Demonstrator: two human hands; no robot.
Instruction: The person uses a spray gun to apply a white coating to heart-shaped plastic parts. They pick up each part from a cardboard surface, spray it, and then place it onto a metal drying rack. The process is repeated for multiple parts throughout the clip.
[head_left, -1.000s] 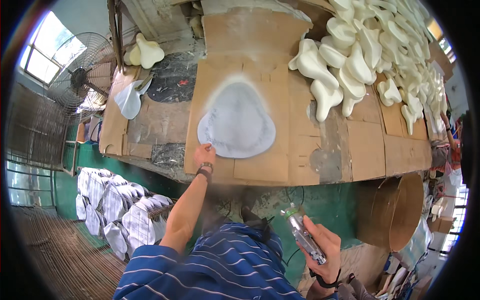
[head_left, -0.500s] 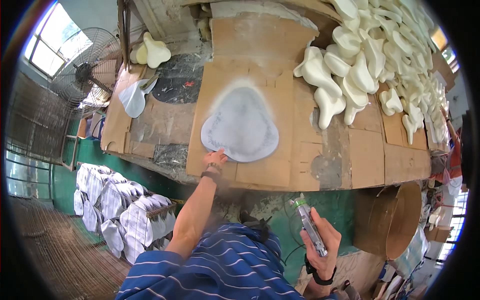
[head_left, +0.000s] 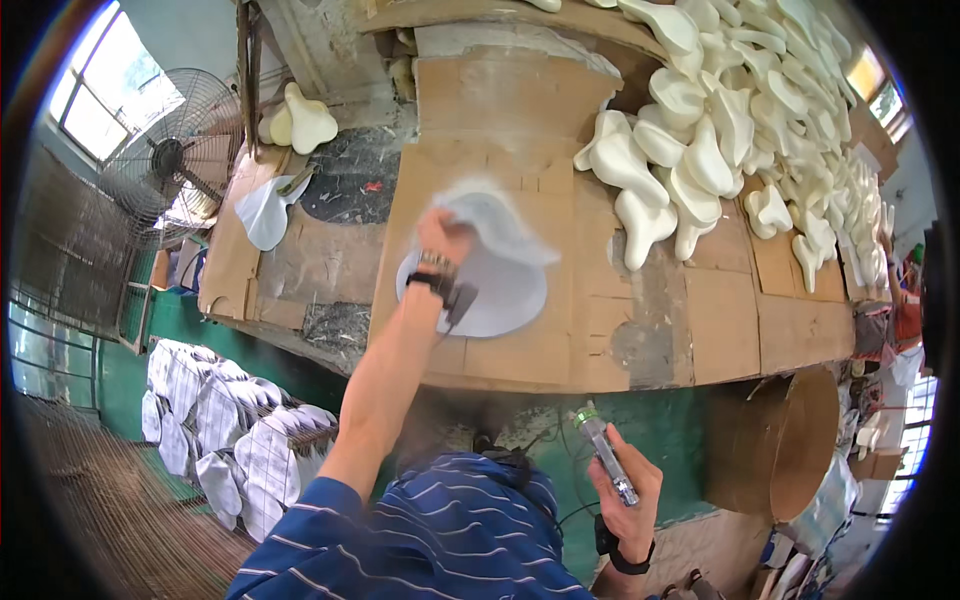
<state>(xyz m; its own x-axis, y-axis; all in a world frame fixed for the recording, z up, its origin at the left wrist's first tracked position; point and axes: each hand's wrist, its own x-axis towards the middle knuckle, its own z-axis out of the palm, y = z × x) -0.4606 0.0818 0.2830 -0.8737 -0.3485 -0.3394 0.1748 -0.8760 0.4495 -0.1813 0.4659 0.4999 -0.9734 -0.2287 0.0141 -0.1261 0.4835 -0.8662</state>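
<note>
My left hand point(head_left: 443, 237), slightly blurred, is closed on the edge of a thin grey-white saddle-shaped sheet point(head_left: 500, 228). That sheet is bent and raised at the far side, smeared by motion. Beneath it lies another flat, rounded grey-white sheet point(head_left: 500, 300), on a cardboard panel point(head_left: 550, 350) that covers the table. Low at the right, in front of the table edge, my right hand point(head_left: 632, 500) grips a silver spray gun point(head_left: 607, 455) with a green ring near its tip. The gun points away from me toward the table, and a hose hangs beside it.
Cream foam saddle pads point(head_left: 700, 150) are heaped at the table's right. A pale cut sheet point(head_left: 265, 212) and more pads point(head_left: 305, 120) lie at the left. A rack of grey-white sheets point(head_left: 215, 420), a fan point(head_left: 168, 158) and a large cardboard drum point(head_left: 775, 440) stand around the table.
My left hand has moved up and away from the near edge, lifting and folding the upper sheet off the one below. The spray gun has shifted slightly left and down.
</note>
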